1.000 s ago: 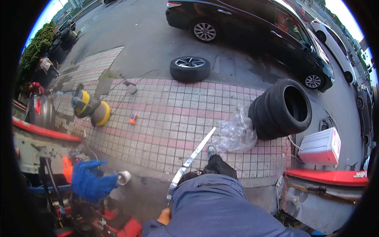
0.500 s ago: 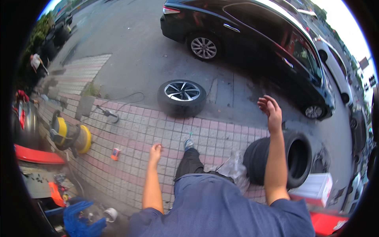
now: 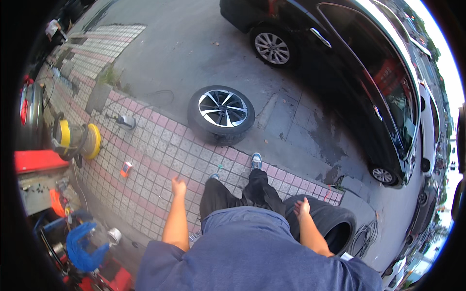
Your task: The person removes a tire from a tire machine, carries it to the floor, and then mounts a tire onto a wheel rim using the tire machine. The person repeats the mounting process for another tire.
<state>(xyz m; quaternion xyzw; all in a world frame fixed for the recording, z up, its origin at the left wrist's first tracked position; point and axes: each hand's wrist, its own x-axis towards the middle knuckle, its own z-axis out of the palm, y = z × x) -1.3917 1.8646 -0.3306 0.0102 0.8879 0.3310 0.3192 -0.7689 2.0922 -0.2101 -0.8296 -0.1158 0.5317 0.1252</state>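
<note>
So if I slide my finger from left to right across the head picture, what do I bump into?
Yellow-and-black machine, orange gadget, left hand, wheel with a tire, right hand, white car.

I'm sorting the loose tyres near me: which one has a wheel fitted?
The black tyre lying flat around a silver spoked wheel; the black rubber tyres by the right hand show none.

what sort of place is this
Probably the front of a roadside tyre or car repair shop: a wheel lies on its side on the ground, loose tyres are nearby, and a black car stands just beyond.
</note>
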